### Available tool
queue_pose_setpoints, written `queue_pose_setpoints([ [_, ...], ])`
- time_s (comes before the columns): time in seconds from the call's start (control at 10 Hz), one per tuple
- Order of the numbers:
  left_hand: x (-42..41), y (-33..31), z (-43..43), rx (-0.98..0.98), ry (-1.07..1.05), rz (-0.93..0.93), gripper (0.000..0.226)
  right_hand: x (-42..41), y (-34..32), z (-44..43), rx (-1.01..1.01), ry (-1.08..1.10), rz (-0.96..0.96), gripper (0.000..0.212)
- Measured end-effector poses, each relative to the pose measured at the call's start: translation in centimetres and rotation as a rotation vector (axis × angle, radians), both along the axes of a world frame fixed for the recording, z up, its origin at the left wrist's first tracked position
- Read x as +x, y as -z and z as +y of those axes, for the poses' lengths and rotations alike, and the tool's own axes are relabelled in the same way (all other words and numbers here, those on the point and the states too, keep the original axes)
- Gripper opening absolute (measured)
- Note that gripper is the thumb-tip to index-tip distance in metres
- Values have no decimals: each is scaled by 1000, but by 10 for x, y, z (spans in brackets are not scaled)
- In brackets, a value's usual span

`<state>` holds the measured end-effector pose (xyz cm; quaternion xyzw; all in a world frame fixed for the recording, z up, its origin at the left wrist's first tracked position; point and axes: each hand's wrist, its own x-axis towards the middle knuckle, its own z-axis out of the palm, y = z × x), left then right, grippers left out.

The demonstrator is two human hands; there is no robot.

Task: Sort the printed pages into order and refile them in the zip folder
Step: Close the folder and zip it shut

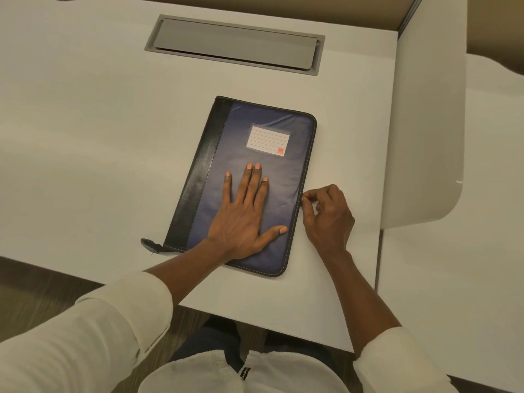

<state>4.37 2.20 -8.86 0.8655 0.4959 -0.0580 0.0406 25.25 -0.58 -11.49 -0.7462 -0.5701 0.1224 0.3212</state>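
Though no printed pages show anywhere, both hands are already at work on the folder; nearest the person, two white sleeves (85, 336) are pushed back from the forearms, which reach forward over the edge of the pale desk (99, 137); just beyond, the left hand (241, 219) lies flat with fingers straight and spread, pressing the cover of the zip folder (238, 137) down; the right hand (326, 214), close beside it and apart from it, has its fingers curled and its thumb and forefinger pinched against the folder's right-hand edge, presumably on the zip pull, though the pull itself is too small to make out; left of the left wrist a dark zip tail (151, 245) pokes out from the folder's near corner; past the left fingertips sits a lined label (268, 140), blank as far as can be seen; farther off is a grey cable hatch (235, 43) set into the desk. Judged from this, the folder lies closed with the pages inside; whether the zip is being opened for sorting or drawn shut afterwards cannot be told.
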Motion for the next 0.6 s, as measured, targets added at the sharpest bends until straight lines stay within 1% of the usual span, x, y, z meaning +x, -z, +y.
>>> queue_pose_setpoints([
  [0.3,-1,-1,1,-10,-3,-12,113,6,7,33,15,48,0,8],
  [0.6,-2,-4,1,-29,3,-24,112,11,5,61,13,93,18,7],
])
